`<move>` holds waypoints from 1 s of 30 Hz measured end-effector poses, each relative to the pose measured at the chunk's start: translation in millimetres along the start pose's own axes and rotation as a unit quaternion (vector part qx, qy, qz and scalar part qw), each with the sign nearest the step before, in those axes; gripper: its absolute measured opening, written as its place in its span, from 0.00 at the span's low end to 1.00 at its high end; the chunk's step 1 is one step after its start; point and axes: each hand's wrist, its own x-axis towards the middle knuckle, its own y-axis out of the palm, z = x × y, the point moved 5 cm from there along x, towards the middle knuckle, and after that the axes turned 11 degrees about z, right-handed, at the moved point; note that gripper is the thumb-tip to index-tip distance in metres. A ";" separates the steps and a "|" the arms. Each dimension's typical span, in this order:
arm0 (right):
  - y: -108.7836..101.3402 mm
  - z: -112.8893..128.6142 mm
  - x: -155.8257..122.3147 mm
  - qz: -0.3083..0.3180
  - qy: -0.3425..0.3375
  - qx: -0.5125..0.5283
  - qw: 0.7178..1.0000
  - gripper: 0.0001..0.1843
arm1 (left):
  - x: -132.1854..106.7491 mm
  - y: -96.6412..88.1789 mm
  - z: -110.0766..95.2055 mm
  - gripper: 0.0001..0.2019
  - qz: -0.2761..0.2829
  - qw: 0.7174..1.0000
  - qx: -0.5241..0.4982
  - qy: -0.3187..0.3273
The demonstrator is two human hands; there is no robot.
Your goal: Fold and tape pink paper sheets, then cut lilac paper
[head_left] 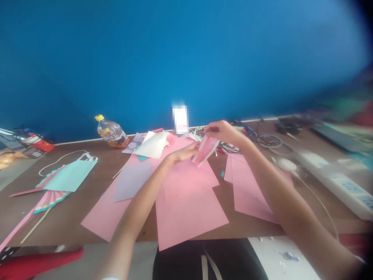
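A small folded piece of pink paper (205, 151) with pale edges is held up over the middle of the table. My left hand (184, 153) pinches its left side. From above and to the right, my right hand (220, 130) grips its upper edge with bent fingers. Beneath both hands lie large pink paper sheets (189, 217), one of them reaching past the table's front edge. Left of these, a lilac sheet (131, 181) rests on more pink paper, and a cream sheet (151, 144) lies behind it.
A tilted drink bottle (112, 133) with a yellow cap stands by the blue wall. At left, a light-blue sheet (71, 175) covers part of a pleated paper fan (54, 198). Cables (269, 140) and a white power strip (344, 186) lie at right, near further pink sheets (250, 190).
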 end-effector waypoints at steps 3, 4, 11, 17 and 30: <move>9.2 8.7 2.1 0.015 -0.031 -0.004 0.999 0.12 | 2.0 2.9 -6.8 0.28 -0.132 0.990 0.022 -0.034; 11.7 10.9 2.8 0.014 -0.038 -0.007 0.999 0.12 | 3.1 4.6 -8.8 0.28 -0.165 0.985 0.021 -0.035; 15.3 8.1 6.4 -0.039 -0.056 0.007 0.998 0.20 | 2.4 -2.8 -4.7 0.22 -0.318 0.948 -0.012 -0.022; 17.1 1.5 7.9 -0.015 -0.045 0.058 0.997 0.28 | 0.3 -3.6 1.6 0.25 -0.325 0.945 -0.029 0.014; 18.9 6.0 8.5 -0.034 -0.066 0.110 0.991 0.24 | 6.0 12.3 -17.4 0.28 -0.245 0.965 -0.051 0.082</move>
